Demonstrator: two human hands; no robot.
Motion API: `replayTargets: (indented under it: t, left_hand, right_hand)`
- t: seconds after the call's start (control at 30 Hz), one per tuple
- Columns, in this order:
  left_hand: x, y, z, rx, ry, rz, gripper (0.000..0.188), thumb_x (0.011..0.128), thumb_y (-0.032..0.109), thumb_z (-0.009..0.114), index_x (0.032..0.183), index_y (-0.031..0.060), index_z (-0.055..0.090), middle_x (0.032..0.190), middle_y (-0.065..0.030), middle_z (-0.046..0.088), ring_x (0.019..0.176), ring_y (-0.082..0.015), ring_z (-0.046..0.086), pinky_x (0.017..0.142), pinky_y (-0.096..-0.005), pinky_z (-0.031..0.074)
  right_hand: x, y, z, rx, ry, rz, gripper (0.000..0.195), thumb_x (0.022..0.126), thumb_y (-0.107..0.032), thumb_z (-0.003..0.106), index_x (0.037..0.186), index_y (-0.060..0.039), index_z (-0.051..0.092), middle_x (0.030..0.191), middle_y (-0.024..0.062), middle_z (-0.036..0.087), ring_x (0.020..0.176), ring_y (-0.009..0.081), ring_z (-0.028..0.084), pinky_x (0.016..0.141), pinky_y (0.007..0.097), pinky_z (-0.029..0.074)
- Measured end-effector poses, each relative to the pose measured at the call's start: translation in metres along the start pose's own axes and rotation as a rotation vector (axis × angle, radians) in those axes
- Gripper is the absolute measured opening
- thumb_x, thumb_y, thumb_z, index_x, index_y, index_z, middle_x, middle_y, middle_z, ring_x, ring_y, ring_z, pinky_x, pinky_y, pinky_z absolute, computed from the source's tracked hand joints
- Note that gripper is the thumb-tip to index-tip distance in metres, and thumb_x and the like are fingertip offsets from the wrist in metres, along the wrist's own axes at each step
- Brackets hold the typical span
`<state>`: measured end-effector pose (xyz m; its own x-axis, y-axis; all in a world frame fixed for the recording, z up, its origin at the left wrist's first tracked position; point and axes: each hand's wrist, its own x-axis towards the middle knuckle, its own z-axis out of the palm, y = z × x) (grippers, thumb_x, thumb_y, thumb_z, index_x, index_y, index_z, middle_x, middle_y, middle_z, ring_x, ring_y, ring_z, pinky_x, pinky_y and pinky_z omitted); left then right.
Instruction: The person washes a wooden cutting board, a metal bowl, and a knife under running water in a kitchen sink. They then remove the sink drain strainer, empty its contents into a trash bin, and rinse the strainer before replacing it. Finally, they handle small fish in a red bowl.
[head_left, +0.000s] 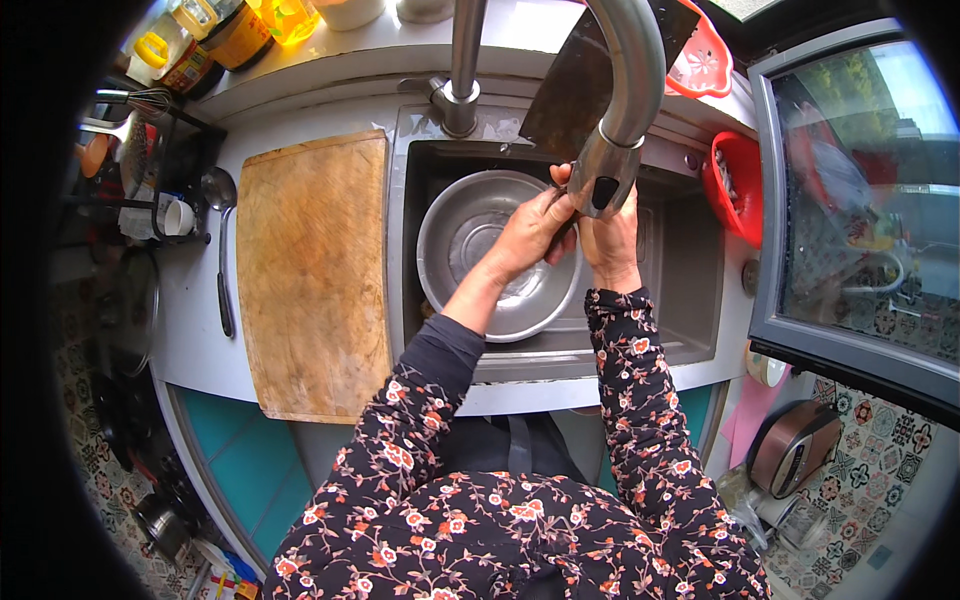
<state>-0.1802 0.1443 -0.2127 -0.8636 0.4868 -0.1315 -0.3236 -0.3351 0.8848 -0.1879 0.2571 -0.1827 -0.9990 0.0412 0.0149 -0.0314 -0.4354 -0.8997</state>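
Observation:
My left hand is closed around a narrow dark piece, apparently a handle, over the right side of a round metal basin in the sink. Close beside it is my right hand, partly hidden by the faucet's spray head; its grip cannot be made out. A broad, dark, flat blade, seemingly a cleaver's, slants up beyond my hands and passes behind the faucet neck. Its join with the dark piece is hidden. A little clear water shows in the basin.
A wooden cutting board lies left of the sink, with a metal ladle beside it. Right of the sink stands a red bowl with pale contents, near an open window frame. Bottles stand on the back ledge.

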Motion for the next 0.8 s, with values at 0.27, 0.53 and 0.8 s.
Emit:
replayTargets:
  t: [0.27,0.53,0.8]
  left_hand:
    - [-0.011,0.006,-0.013,-0.249,-0.185,-0.120,0.049,0.095,0.041,0.028,0.105,0.0010,0.054,0.083,-0.0081,0.059,0.060,-0.0112,0.052,0.054,-0.0226,0.041]
    - [-0.004,0.008,-0.011,-0.324,-0.187,-0.130,0.039,0.091,0.033,0.035,0.092,0.0016,0.057,0.079,-0.0056,0.059,0.058,-0.0099,0.051,0.053,-0.0216,0.041]
    - [-0.009,0.017,-0.006,-0.235,-0.178,-0.130,0.034,0.088,0.030,0.039,0.091,0.0019,0.058,0.080,-0.0046,0.059,0.062,-0.0094,0.052,0.059,-0.0227,0.042]
  right_hand:
    - [-0.007,-0.002,-0.014,0.070,-0.041,0.010,0.056,0.077,-0.032,0.067,0.119,-0.0119,0.036,0.093,0.0130,0.060,0.089,0.0258,0.061,0.046,0.0234,0.047]
    - [-0.004,-0.004,-0.018,0.026,-0.086,0.027,0.061,0.077,-0.034,0.066,0.123,-0.0128,0.033,0.095,0.0148,0.059,0.083,0.0231,0.062,0.042,0.0231,0.045]
    - [-0.005,-0.005,-0.018,0.028,-0.101,0.009,0.054,0.079,-0.033,0.065,0.119,-0.0095,0.037,0.094,0.0157,0.060,0.081,0.0222,0.063,0.037,0.0203,0.042]
